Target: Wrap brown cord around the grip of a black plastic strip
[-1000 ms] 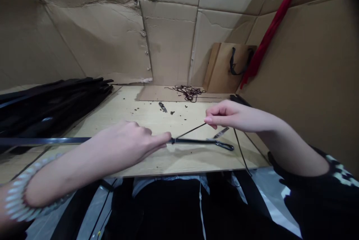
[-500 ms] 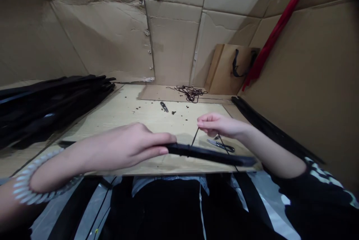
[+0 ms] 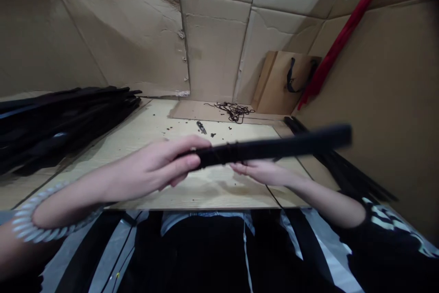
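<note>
Here, left hand (image 3: 156,167) clamped on black strip (image 3: 277,147), which spans rightward, partly hiding right hand (image 3: 265,173); latter's grip unclear.

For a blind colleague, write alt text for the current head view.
A left hand grips a dark strip above a pale table, the right hand partly hidden behind it. A dark pile lies at left; a paper bag stands behind.

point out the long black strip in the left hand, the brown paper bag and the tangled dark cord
Long black strip (image 3: 275,148), head view: middle of its exposed length
Brown paper bag (image 3: 279,85), head view: front panel
Tangled dark cord (image 3: 236,111), head view: middle of the tangle
</note>
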Tool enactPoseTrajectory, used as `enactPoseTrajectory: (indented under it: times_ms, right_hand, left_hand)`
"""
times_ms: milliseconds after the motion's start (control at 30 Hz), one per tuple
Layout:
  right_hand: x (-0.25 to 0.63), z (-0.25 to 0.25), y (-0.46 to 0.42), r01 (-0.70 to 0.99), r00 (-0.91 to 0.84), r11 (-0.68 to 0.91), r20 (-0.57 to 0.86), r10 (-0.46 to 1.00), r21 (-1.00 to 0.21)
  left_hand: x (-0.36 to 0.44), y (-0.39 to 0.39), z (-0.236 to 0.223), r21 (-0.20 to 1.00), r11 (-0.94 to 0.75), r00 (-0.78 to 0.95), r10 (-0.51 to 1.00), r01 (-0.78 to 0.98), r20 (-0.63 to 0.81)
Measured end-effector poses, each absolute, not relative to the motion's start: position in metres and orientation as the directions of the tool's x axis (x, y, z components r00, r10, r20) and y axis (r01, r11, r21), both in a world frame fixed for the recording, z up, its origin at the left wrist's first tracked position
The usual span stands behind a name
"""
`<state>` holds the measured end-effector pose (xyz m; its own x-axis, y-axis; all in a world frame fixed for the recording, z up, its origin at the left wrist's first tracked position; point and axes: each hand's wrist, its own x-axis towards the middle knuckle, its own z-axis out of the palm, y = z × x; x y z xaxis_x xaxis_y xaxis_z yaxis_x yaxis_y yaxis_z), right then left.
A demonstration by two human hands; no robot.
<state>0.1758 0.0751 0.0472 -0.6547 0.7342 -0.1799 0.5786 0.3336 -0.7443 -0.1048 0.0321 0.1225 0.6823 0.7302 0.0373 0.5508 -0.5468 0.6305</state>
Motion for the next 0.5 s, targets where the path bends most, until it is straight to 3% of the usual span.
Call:
enactPoseTrajectory:
  times_ms: [67, 133, 233, 300, 400, 500]
  right_hand:
    - [0.178, 0.060, 0.091, 0.637, -0.583, 0.370, -0.109, 0.805, -0.676]
    - [0.180, 0.082, 0.094, 0.698, -0.524, 0.438, 0.014, 0.852, -0.567]
    - [0.180, 0.112, 0.075, 0.776, -0.508, 0.526, 0.149, 0.848, -0.348]
    - [0.178, 0.118, 0.055, 0.764, -0.581, 0.575, 0.075, 0.811, -0.293]
    - [0.173, 0.103, 0.034, 0.698, -0.674, 0.588, -0.098, 0.732, -0.409]
    - [0.169, 0.073, 0.041, 0.636, -0.694, 0.500, -0.152, 0.704, -0.588]
  left_hand:
    - [-0.101, 0.027, 0.122, 0.518, -0.637, 0.780, 0.618, 0.571, -0.100]
    - [-0.099, 0.026, 0.116, 0.314, -0.716, 0.779, 0.604, 0.624, -0.171]
    - [-0.101, 0.033, 0.103, 0.038, -0.645, 0.646, 0.758, 0.763, -0.094]
    - [-0.106, 0.041, 0.098, -0.070, -0.560, 0.562, 0.827, 0.825, 0.009]
    - [-0.112, 0.050, 0.098, -0.120, -0.496, 0.511, 0.829, 0.860, 0.229]
    - [-0.111, 0.049, 0.106, 0.102, -0.557, 0.508, 0.808, 0.824, 0.299]
